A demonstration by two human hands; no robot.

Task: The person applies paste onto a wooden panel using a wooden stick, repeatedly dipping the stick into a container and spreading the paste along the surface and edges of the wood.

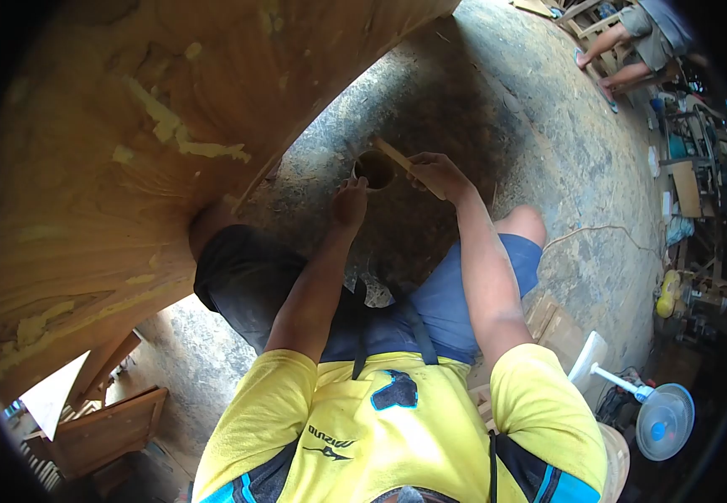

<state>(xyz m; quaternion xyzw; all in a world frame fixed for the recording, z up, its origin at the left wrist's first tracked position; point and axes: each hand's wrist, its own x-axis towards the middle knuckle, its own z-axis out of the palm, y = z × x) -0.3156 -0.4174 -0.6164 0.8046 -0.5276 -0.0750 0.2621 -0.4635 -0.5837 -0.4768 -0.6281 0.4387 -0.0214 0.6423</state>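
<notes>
My left hand is closed on the near left rim of a small round cup, whose inside looks dark brown. In my right hand is a flat wooden stick, its far end over the cup's rim. Whether the stick touches the cup I cannot tell. To the left rises a large curved wooden panel with pale filler-like smears on its surface. The cup's contents are too dark to make out.
Another person's legs show at the upper right. A fan stands at the lower right, and a cord runs over the concrete floor. Wooden boards lie at lower left; clutter lines the right side.
</notes>
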